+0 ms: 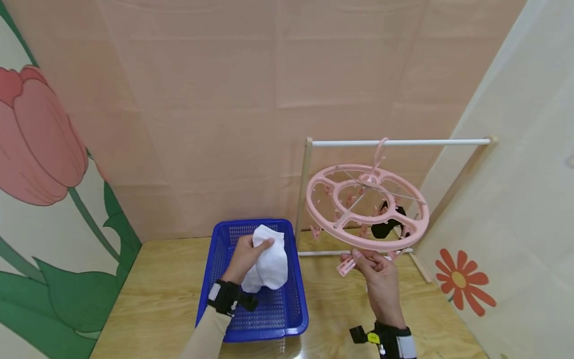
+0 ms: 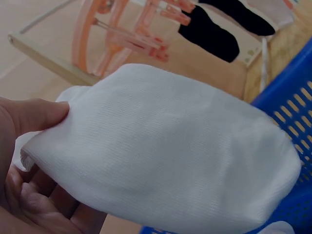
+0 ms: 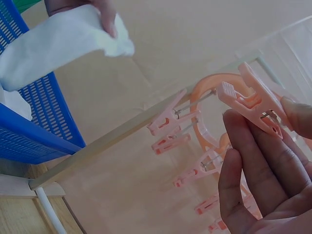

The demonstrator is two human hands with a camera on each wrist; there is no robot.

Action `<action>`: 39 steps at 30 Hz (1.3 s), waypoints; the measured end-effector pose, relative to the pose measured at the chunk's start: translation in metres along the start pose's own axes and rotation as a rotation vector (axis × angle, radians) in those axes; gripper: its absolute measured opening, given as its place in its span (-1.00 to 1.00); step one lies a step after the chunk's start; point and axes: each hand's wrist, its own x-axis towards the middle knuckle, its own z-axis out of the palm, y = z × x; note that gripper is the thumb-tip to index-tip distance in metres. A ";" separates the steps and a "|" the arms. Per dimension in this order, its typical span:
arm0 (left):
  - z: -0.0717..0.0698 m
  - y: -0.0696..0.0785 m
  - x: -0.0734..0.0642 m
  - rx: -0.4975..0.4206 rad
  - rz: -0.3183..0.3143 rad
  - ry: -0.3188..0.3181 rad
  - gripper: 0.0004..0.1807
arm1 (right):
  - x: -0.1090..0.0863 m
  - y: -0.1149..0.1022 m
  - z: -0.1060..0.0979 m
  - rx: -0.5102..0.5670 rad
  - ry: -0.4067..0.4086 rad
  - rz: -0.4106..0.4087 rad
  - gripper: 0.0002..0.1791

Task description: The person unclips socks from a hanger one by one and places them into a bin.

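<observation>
My left hand (image 1: 245,257) pinches a white sock (image 1: 274,257) near its cuff, between thumb and fingers, above the blue basket (image 1: 298,304). The left wrist view shows the sock stretching away from the thumb (image 2: 44,114). More white fabric (image 3: 15,105) lies in the basket, mostly hidden. My right hand (image 1: 381,281) pinches a pink clothespin (image 3: 258,100) at the front edge of the pink round drying hanger (image 1: 385,245). In the right wrist view, nothing sits between the clothespin's tips. Black socks (image 2: 209,36) hang from clips on the hanger's far right side.
The hanger hooks over the white rod (image 1: 430,142) of a wooden-sided rack (image 1: 305,184). Several pink clips (image 3: 192,168) dangle below its ring. Basket and rack stand on a wooden table (image 1: 152,294), with a pinkish backdrop (image 1: 202,124) behind.
</observation>
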 end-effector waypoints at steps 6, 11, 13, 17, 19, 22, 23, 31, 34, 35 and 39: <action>0.005 -0.020 0.006 0.085 -0.044 0.019 -0.67 | 0.000 0.001 -0.003 0.020 -0.023 0.003 -0.71; 0.009 -0.030 0.012 0.129 -0.058 0.058 -0.66 | -0.001 0.001 -0.005 0.040 -0.055 -0.018 -0.72; 0.010 -0.034 0.014 0.146 -0.069 0.066 -0.64 | -0.001 0.001 -0.005 0.042 -0.069 -0.023 -0.72; 0.012 -0.043 0.020 0.192 -0.103 0.065 -0.63 | -0.001 0.001 -0.005 0.048 -0.082 -0.018 -0.74; 0.013 -0.048 0.024 0.223 -0.107 0.068 -0.62 | -0.002 0.002 -0.006 0.051 -0.082 -0.013 -0.74; 0.014 -0.054 0.030 0.258 -0.101 0.077 -0.63 | -0.002 0.003 -0.007 0.050 -0.074 0.001 -0.74; 0.014 -0.055 0.032 0.265 -0.096 0.079 -0.63 | -0.002 0.003 -0.007 0.049 -0.072 0.005 -0.73; 0.011 -0.063 0.048 0.292 -0.083 0.072 -0.72 | -0.001 0.005 -0.012 0.040 -0.067 0.014 -0.71; 0.010 -0.065 0.050 0.299 -0.067 0.052 -0.75 | -0.002 0.005 -0.012 0.039 -0.076 0.009 -0.66; 0.009 -0.066 0.051 0.303 -0.061 0.045 -0.75 | -0.002 0.005 -0.013 0.041 -0.077 0.006 -0.65; 0.006 -0.074 0.055 0.313 -0.058 0.037 -0.73 | -0.002 0.005 -0.012 0.051 -0.079 -0.002 -0.66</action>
